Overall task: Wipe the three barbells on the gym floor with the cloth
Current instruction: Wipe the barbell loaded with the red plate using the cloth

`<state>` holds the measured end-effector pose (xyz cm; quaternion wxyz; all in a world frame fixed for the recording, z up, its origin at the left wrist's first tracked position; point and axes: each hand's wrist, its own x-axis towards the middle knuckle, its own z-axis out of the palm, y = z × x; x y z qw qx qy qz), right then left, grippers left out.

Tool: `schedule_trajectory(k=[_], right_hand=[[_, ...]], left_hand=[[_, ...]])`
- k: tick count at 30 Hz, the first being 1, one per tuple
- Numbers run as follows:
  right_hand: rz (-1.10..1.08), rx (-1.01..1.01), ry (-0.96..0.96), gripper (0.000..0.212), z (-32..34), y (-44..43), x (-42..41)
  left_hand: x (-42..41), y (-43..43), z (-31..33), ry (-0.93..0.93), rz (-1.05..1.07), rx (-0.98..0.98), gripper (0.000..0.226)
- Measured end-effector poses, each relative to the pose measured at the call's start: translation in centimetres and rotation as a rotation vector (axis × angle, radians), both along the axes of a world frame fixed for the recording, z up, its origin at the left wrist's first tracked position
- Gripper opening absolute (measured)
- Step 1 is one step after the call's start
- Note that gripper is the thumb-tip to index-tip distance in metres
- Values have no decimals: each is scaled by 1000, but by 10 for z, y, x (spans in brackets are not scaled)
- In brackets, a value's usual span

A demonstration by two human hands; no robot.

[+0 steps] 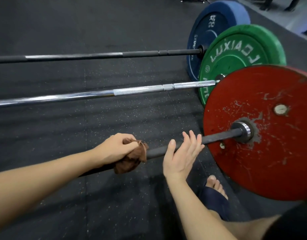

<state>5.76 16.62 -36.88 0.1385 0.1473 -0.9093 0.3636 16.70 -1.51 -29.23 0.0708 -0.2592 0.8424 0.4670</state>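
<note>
The fingers of the left hand are curled tight around a brown cloth, which is bunched around the shaft of the nearest barbell. The forearm reaches in from the lower left. The right hand lies against the same shaft, closer to the red plate. Its fingers are straight and slightly spread, gripping nothing, with the thumb up beside them. That arm comes up from the bottom edge. Below it, a bare foot in a dark slipper stands on the floor, black rubber matting flecked with white. Beyond lie the middle barbell, chrome with a green plate, and the far barbell, dark with a blue plate.
</note>
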Motion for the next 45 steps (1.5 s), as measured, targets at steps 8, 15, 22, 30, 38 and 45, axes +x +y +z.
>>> schedule_trajectory(k=[8, 15, 22, 30, 38, 45], right_hand=[[29, 112, 16, 54, 29, 29, -61], [50, 151, 91, 48, 7, 51, -75], [66, -7, 117, 46, -3, 46, -78], [72, 65, 122, 50, -2, 49, -81], [24, 164, 128, 52, 3, 50, -73], [-8, 119, 134, 50, 3, 46, -70]], left_hand=[[-29, 14, -9, 2, 24, -27, 16], [-87, 51, -8, 20, -41, -6, 18], [-138, 82, -4, 9, -160, -35, 18], [-143, 81, 6, 16, -227, -15, 17], [-94, 60, 15, -1, -223, -41, 15], [-63, 34, 5, -41, -163, -68, 16]])
